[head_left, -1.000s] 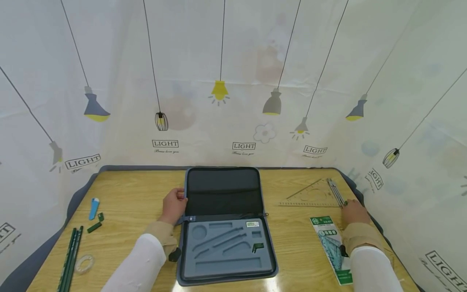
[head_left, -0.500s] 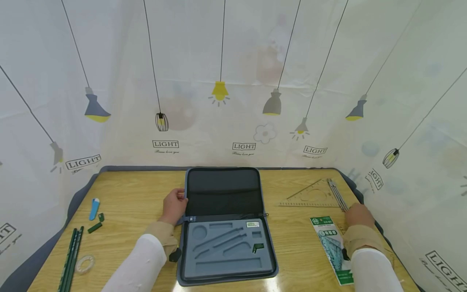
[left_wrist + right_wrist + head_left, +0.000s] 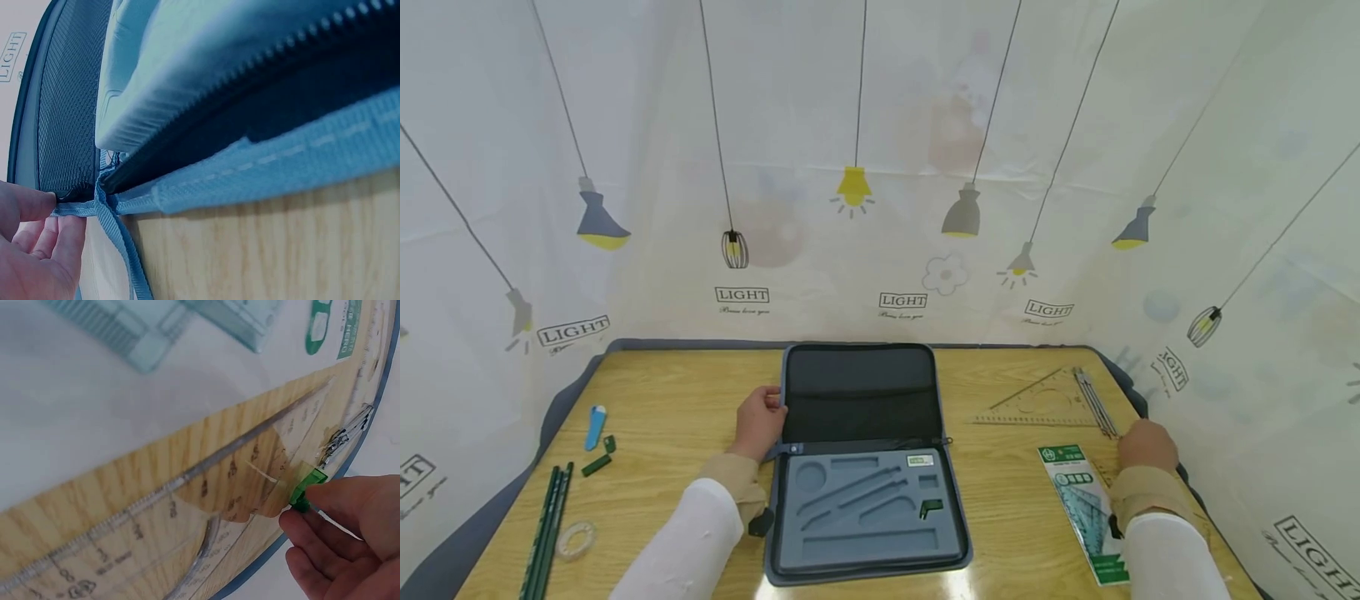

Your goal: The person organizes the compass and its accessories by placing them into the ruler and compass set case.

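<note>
An unzipped pencil-case-like zip case (image 3: 861, 375) lies spread out, its black mesh lid toward the wall. Its grey moulded tray (image 3: 790, 550) has shaped recesses and bears a small dark green angled piece (image 3: 931, 508). My left hand (image 3: 758, 423) pinches the lid's left edge; thumb and fingers meet on the fabric (image 3: 75, 208) in the left wrist view. At the right, my right hand (image 3: 1147, 444) pinches a small translucent green plastic piece (image 3: 307, 487) between thumb and forefinger, its exact kind unclear. Metal compasses (image 3: 1095, 404) lie just beyond that hand.
Right of the case are a clear set square (image 3: 1037, 400) and a green-and-white ruler packet (image 3: 1084, 512); another clear set square (image 3: 187, 478) lies under the right hand. At left: a blue cutter-like item (image 3: 595, 427), green pencils (image 3: 546, 533), green pieces (image 3: 597, 465), a clear ring (image 3: 575, 542).
My right hand has drawn slightly back to the right, away from the compasses, whose near end now shows. The left hand keeps its hold on the lid edge.
</note>
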Motion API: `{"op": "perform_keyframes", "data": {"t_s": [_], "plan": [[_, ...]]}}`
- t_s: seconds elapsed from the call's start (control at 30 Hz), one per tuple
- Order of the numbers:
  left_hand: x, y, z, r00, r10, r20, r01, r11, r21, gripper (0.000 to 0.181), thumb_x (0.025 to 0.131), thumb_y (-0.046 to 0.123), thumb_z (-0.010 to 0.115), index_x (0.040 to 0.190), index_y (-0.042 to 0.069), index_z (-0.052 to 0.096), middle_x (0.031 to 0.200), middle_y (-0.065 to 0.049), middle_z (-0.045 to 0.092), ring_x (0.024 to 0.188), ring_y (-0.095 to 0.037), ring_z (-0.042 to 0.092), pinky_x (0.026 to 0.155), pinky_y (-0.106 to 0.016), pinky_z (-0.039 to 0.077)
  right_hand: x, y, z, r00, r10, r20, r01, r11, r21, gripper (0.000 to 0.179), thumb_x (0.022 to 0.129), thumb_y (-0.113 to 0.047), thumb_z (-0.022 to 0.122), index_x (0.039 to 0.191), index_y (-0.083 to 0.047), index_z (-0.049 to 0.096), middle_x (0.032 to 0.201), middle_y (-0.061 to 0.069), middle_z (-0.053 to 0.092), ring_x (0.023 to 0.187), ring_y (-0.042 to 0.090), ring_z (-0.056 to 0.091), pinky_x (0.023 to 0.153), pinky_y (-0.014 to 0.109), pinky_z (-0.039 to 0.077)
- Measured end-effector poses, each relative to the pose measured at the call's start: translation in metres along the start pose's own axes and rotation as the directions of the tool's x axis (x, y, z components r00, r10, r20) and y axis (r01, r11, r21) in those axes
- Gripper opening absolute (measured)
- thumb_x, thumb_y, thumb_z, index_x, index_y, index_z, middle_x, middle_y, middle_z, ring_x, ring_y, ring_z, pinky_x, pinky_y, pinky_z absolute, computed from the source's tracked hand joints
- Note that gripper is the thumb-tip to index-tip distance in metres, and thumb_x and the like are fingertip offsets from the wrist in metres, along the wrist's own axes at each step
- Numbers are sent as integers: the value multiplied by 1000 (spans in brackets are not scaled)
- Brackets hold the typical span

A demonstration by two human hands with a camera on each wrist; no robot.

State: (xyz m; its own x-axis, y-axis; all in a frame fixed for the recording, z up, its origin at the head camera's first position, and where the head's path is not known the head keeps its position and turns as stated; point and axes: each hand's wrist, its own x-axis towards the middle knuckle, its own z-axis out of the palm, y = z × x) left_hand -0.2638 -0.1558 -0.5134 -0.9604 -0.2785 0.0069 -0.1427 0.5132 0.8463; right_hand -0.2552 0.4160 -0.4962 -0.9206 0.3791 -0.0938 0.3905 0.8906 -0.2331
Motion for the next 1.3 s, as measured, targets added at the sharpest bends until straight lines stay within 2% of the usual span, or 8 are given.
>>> {"op": "perform_keyframes", "data": {"t_s": [0.47, 0.63, 0.77, 0.83, 0.97, 1.07, 1.17, 1.3], "plan": [[0, -1, 0, 1000, 19, -13, -19, 1000, -5, 33, 85, 0, 59, 117, -6, 57, 96, -21, 62, 88, -31, 62, 75, -40, 51, 1, 1, 12, 998, 52, -25, -51, 999, 14, 26, 87, -3, 42, 89, 17, 58, 83, 35, 59, 68, 39, 60, 52, 47, 48], [0, -1, 0, 1000, 16, -8, -16, 1000, -5, 32, 86, 0, 59, 117, -6, 57, 96, -21, 62, 88, -30, 61, 75, -39, 51, -5, -1, 3, 1000, 7, -28, -8, 999, -41, 22, 86, -2, 45, 81, 15, 57, 75, 30, 58, 63, 35, 57, 49, 44, 45], [0, -1, -1, 1000, 15, -16, -15, 1000, -3, 31, 86, 0, 59, 116, -6, 57, 95, -20, 62, 87, -30, 61, 74, -39, 51, -8, -9, -5, 997, -79, -21, 77, 994, -80, 21, 86, -3, 48, 79, 14, 58, 71, 26, 58, 61, 32, 56, 49, 43, 44], [-1, -1, -1, 1000, 20, -21, -20, 1000, 1, 31, 85, -1, 59, 116, -7, 57, 94, -21, 61, 86, -31, 61, 74, -39, 51, -9, -16, -6, 988, -150, -37, 147, 987, -62, 20, 86, -2, 48, 77, 13, 57, 68, 25, 57, 58, 31, 56, 47, 44, 45], [-1, -1, -1, 999, 24, -24, -23, 1000, 9, 31, 85, -1, 59, 115, -7, 57, 94, -20, 62, 85, -30, 61, 74, -39, 51, -16, -33, -3, 956, -285, -70, 283, 958, -40, 20, 86, 2, 45, 72, 9, 58, 62, 21, 56, 50, 28, 52, 44, 40, 41], [-2, 0, -1, 1000, 20, -20, -20, 1000, 10, 31, 85, 0, 59, 116, -6, 57, 94, -20, 61, 85, -29, 60, 74, -39, 51, -24, -54, 0, 946, -322, -34, 322, 947, -2, 19, 87, 3, 44, 82, 8, 61, 70, 20, 59, 50, 23, 47, 45, 35, 36], [-2, 0, 0, 1000, 14, -14, -14, 1000, 5, 32, 86, -1, 59, 117, -7, 57, 94, -20, 61, 86, -29, 60, 74, -39, 51, -36, -78, 3, 932, -362, 10, 362, 932, 11, 19, 90, 1, 48, 99, 9, 62, 87, 23, 62, 57, 20, 49, 48, 33, 38], [-1, 0, 0, 1000, 13, -17, -13, 1000, 3, 32, 86, -1, 59, 117, -6, 57, 95, -20, 61, 87, -30, 60, 76, -40, 51, -59, -111, 8, 892, -453, 13, 453, 892, 5, 20, 89, -2, 59, 105, 8, 63, 98, 23, 62, 72, 23, 59, 57, 35, 49]]}}
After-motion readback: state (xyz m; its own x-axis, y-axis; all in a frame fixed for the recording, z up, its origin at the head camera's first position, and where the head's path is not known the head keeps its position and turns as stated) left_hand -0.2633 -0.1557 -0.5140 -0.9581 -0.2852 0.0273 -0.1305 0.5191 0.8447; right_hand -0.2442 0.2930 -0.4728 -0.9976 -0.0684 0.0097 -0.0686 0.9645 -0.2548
